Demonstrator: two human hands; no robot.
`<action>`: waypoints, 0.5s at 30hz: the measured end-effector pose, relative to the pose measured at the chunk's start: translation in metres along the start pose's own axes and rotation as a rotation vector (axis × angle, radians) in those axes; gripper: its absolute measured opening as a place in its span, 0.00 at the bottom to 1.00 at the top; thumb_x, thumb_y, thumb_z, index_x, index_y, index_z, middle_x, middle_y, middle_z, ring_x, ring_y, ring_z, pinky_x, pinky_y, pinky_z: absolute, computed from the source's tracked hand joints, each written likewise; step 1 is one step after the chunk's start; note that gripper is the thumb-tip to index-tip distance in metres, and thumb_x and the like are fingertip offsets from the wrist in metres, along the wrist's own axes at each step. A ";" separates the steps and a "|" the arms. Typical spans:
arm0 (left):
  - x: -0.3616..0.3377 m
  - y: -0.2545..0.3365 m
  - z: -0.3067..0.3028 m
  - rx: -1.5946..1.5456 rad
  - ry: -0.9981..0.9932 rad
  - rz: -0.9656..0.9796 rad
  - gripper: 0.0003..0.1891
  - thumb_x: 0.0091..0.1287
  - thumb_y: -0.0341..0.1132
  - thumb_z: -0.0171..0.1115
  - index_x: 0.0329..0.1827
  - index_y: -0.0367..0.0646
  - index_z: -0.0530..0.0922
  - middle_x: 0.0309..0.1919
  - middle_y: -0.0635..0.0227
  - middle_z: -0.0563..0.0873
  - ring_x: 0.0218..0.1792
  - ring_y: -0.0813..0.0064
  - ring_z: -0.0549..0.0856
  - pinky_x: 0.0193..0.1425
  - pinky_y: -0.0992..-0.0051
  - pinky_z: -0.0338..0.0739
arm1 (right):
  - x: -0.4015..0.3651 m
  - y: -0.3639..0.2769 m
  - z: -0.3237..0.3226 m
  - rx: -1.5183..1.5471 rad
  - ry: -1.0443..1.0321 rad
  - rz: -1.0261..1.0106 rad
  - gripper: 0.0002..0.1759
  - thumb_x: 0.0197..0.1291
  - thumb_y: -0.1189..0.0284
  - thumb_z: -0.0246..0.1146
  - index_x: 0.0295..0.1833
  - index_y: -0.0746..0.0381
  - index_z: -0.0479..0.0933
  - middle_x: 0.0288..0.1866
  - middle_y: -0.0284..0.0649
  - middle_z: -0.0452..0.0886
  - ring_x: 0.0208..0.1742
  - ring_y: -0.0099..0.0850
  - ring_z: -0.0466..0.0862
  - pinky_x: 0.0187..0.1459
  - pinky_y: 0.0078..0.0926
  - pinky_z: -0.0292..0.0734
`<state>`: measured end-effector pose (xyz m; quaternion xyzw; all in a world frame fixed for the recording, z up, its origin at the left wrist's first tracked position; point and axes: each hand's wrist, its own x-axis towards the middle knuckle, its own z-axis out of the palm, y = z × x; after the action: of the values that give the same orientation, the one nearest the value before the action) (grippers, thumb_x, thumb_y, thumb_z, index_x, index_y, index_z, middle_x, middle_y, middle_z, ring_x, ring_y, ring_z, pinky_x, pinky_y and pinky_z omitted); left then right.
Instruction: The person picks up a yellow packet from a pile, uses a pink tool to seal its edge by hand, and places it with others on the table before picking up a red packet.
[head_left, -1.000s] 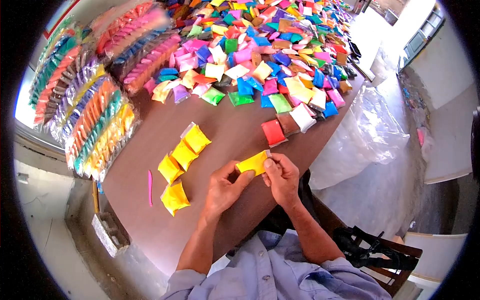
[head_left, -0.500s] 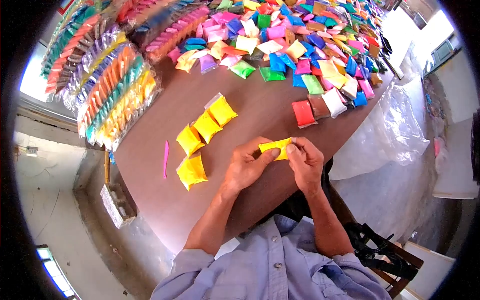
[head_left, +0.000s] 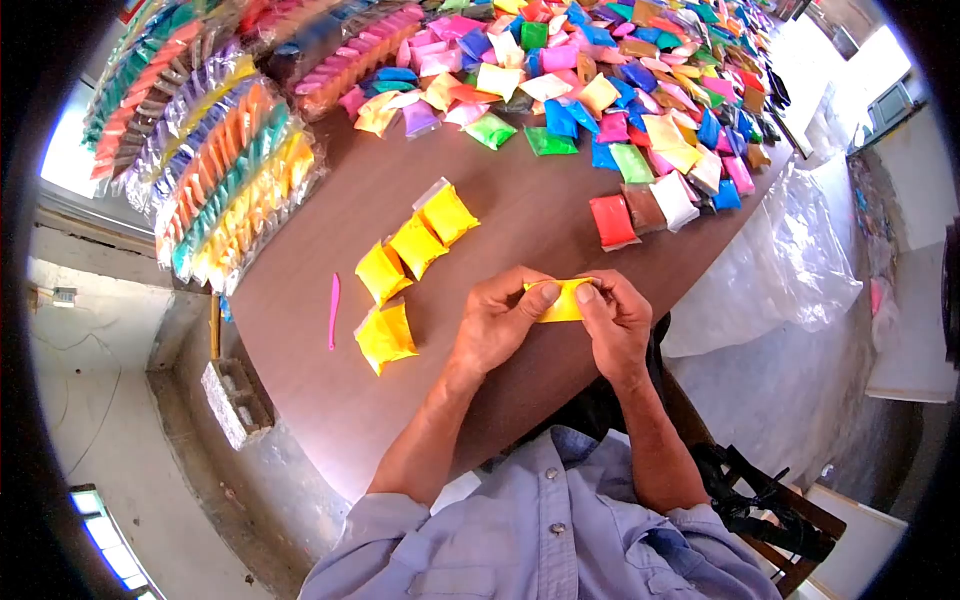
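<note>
Between my two hands, above the near part of the brown table, is a small yellow packet (head_left: pixel 562 307). My left hand (head_left: pixel 505 318) pinches its left end with the thumb on top. At its right end my right hand (head_left: pixel 612 315) grips it the same way; the fingers underneath are partly hidden. To the left of my hands, several yellow packets lie on the table, among them a near one (head_left: pixel 386 336) and a far one (head_left: pixel 446 213). A thin pink plastic tool (head_left: pixel 334 311) lies to the left of them.
A large heap of coloured packets (head_left: pixel 600 95) covers the far side of the table (head_left: pixel 300 400). Bundled rows of packets in clear bags (head_left: pixel 235 180) stand at the far left. Red (head_left: pixel 613 221), brown and white packets lie at the right, near clear plastic sheeting (head_left: pixel 780 260).
My thumbs have shifted slightly on the yellow packet, and its upper face is tilted more towards me. The other packets and the pink tool have stayed in place on the table.
</note>
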<state>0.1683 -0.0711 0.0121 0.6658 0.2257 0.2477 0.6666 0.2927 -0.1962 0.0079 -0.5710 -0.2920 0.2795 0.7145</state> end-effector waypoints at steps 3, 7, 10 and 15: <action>0.000 0.011 0.005 -0.011 0.016 -0.035 0.12 0.74 0.38 0.71 0.49 0.38 0.87 0.37 0.74 0.89 0.39 0.85 0.83 0.45 0.81 0.79 | -0.001 -0.004 0.000 0.020 0.002 0.003 0.08 0.76 0.74 0.62 0.53 0.67 0.81 0.37 0.25 0.76 0.31 0.09 0.68 0.32 0.09 0.61; 0.000 0.021 0.008 0.085 0.017 -0.070 0.10 0.71 0.34 0.74 0.48 0.38 0.87 0.38 0.73 0.89 0.39 0.85 0.84 0.45 0.80 0.80 | -0.002 0.000 -0.006 -0.045 -0.042 -0.044 0.06 0.74 0.78 0.63 0.51 0.68 0.80 0.42 0.31 0.81 0.41 0.16 0.77 0.45 0.17 0.75; 0.000 0.012 0.004 0.096 -0.025 -0.013 0.09 0.71 0.33 0.74 0.48 0.38 0.87 0.38 0.72 0.89 0.39 0.84 0.84 0.44 0.80 0.80 | -0.001 0.001 -0.006 -0.122 -0.042 -0.051 0.06 0.74 0.77 0.64 0.50 0.68 0.81 0.42 0.31 0.80 0.40 0.16 0.77 0.43 0.17 0.74; 0.000 0.006 0.001 0.066 -0.026 -0.004 0.08 0.71 0.32 0.73 0.47 0.38 0.87 0.37 0.73 0.89 0.39 0.84 0.84 0.43 0.80 0.80 | 0.000 -0.005 0.000 -0.152 -0.058 -0.047 0.06 0.74 0.76 0.64 0.50 0.69 0.81 0.42 0.33 0.81 0.40 0.17 0.78 0.42 0.18 0.74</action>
<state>0.1685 -0.0719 0.0177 0.6900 0.2264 0.2303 0.6477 0.2930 -0.1968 0.0125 -0.6080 -0.3463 0.2562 0.6669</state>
